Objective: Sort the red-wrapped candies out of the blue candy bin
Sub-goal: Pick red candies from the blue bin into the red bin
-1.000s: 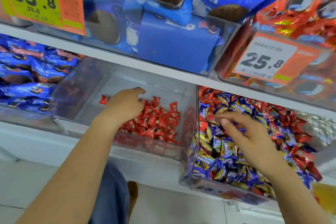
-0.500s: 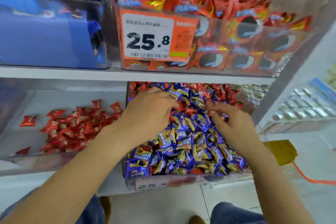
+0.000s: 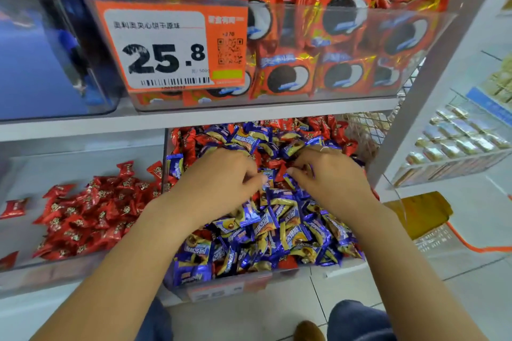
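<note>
From the head camera, both hands are inside the blue candy bin (image 3: 221, 282), which is full of blue candies with red-wrapped candies (image 3: 322, 126) mostly at its 12 o'clock side. The left hand (image 3: 221, 183) and right hand (image 3: 329, 174) have curled fingers among the wrappers; I cannot tell what they grip. At 9 o'clock lies the red candy pile (image 3: 91, 213).

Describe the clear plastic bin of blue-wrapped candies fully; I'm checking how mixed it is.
The clear plastic bin of blue-wrapped candies sits on the lower shelf, right of the clear bin of red-wrapped candies. It is heaped with shiny blue-and-gold wrapped sweets, with red-wrapped candies mostly at the back and left side. A blurred price label is on its front wall. The left hand and right hand dig into the middle.
</note>
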`<state>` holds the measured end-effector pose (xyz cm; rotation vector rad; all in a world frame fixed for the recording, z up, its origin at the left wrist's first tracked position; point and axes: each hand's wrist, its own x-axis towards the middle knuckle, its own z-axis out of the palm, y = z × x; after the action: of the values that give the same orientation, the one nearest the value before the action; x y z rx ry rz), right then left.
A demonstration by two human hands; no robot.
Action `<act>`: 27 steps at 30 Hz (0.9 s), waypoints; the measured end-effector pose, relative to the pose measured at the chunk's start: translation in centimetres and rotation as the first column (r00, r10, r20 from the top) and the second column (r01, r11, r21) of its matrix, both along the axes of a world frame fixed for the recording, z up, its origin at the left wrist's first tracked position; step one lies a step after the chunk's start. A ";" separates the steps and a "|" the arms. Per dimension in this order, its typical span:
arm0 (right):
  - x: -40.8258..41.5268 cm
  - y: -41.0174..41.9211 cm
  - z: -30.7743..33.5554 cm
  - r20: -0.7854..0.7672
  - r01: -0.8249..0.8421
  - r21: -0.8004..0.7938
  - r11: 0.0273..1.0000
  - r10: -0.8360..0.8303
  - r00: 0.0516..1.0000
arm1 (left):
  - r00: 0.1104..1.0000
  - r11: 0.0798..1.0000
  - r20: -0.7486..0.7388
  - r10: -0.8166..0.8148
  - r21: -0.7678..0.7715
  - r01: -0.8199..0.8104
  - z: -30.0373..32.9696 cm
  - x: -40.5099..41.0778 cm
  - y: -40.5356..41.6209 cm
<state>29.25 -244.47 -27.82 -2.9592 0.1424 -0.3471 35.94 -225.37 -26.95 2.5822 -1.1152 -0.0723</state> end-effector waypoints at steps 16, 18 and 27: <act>0.6 1.4 0.2 -0.044 0.010 0.017 1.000 -0.009 0.999 | 0.956 0.983 0.279 0.090 0.131 -0.131 -1.0 1.3 -2.2; 0.4 1.3 0.4 0.024 0.004 0.165 0.986 -0.009 1.000 | 0.969 0.993 0.216 0.119 -0.027 -0.116 -0.6 1.4 -1.5; 0.9 1.4 -0.4 -0.015 -0.074 0.296 0.952 0.082 0.997 | 0.996 0.956 -0.022 0.086 -0.280 -0.088 -0.1 0.2 -0.4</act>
<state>30.15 -243.12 -28.19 -2.6648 0.0726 -0.2509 36.13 -225.78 -27.03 2.3689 -0.9315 0.0882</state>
